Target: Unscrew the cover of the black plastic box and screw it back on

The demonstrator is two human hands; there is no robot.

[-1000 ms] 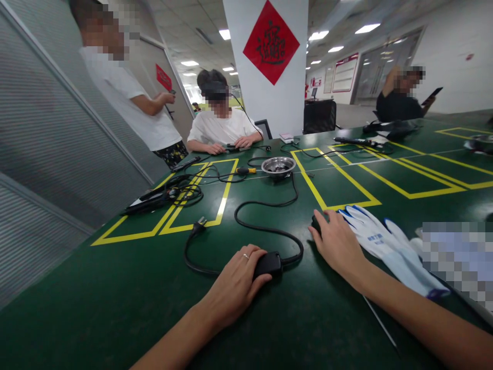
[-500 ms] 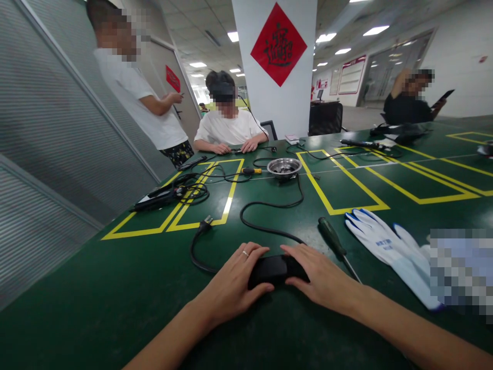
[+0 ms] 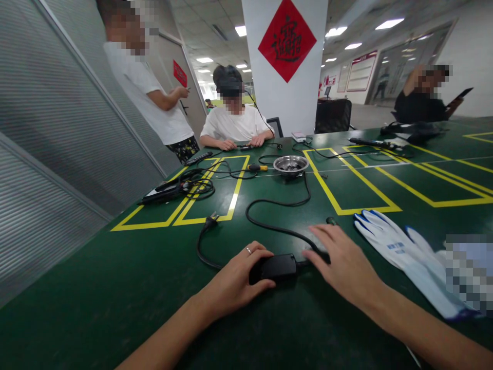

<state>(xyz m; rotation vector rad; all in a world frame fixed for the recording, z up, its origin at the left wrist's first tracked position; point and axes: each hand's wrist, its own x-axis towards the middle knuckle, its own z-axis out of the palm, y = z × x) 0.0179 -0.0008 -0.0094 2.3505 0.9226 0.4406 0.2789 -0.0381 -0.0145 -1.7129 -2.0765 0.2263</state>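
Observation:
A black power adapter point(image 3: 279, 266) lies on the green table, with a cable leaving each end. My left hand point(image 3: 244, 272) is closed around its left end, thumb on the near side and fingers on the far side. My right hand point(image 3: 342, 262) is off the adapter with fingers apart, above the cable to its right. Beneath that hand lies a screwdriver point(image 3: 331, 221), mostly hidden; the end of its green handle shows past the fingers. The adapter's plug point(image 3: 211, 220) rests on the table beyond my left hand.
White work gloves point(image 3: 400, 252) lie at the right. Farther off are a metal bowl point(image 3: 290, 164) of small parts, a yellow-black screwdriver point(image 3: 257, 168) and coiled cables point(image 3: 198, 187). A person point(image 3: 236, 123) sits opposite; others are at the left and right. Yellow tape point(image 3: 370, 210) marks the table.
My right hand has let go of the adapter's right end and moved right, over the screwdriver. My left hand keeps its hold. The view has shifted slightly.

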